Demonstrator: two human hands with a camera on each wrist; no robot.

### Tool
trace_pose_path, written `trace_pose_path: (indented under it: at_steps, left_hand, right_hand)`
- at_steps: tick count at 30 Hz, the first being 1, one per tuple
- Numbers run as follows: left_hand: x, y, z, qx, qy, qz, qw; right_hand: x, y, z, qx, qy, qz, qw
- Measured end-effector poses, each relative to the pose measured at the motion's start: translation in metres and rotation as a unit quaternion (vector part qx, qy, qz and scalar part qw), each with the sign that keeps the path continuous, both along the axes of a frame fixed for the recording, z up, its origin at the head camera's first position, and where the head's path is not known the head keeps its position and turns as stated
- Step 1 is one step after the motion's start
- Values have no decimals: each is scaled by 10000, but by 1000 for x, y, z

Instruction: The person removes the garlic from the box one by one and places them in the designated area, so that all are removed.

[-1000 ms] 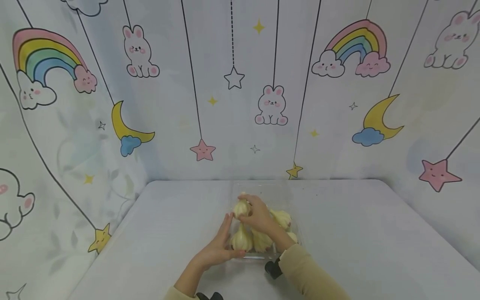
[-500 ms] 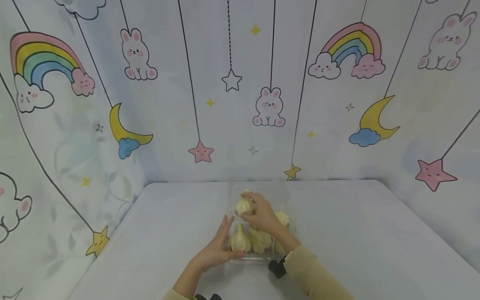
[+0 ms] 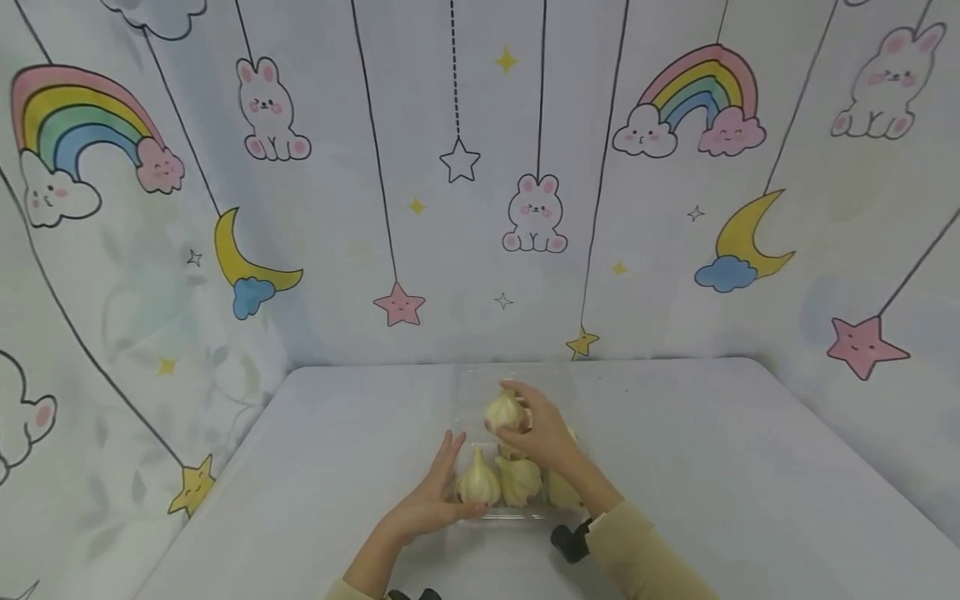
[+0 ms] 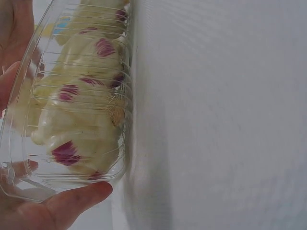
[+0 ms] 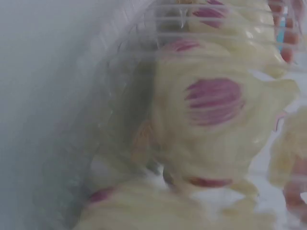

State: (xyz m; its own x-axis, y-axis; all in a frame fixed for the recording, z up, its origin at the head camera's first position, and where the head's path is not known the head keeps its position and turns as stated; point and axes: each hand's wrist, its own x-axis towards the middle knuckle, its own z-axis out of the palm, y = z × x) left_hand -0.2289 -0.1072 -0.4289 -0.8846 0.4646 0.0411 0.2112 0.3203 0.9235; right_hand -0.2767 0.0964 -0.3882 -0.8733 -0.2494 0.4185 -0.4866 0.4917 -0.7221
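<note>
In the head view, my right hand (image 3: 553, 437) pinches a pale garlic bulb (image 3: 503, 413) between thumb and fingers, above the inside of a clear plastic box (image 3: 517, 516). Several more garlic bulbs (image 3: 478, 482) with purple patches lie in the box. My left hand (image 3: 426, 502) stays at the box's near left corner, its fingers extended along the left side. The left wrist view shows its thumb (image 4: 79, 199) against the ribbed wall. In the right wrist view a purple-marked garlic bulb (image 5: 216, 120) appears large through the plastic, partly blurred.
The box's clear lid (image 3: 480, 382) is folded back toward the far edge of the white table (image 3: 337, 433). Behind the table hangs a white curtain (image 3: 450, 250) printed with rabbits, stars and rainbows. A black wrist device (image 3: 570, 543) sits by the right cuff.
My right hand has moved rightward with the garlic bulb, away from the left hand's fingertips. The left hand has kept its place at the box. The head view has shifted slightly.
</note>
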Motion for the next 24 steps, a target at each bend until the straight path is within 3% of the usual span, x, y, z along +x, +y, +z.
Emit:
trace_pose_path:
  at_steps: [7, 17, 24]
  left_hand:
    - [-1, 0, 0, 9, -15, -3, 10000]
    - [-1, 1, 1, -125, -21, 78, 9999]
    - [0, 2, 1, -206, -16, 160, 9997]
  right_hand:
    - [3, 17, 1, -293, -94, 148, 9994]
    - [15, 33, 9, -247, -276, 238, 9990]
    - [17, 42, 5, -312, -294, 330, 9985]
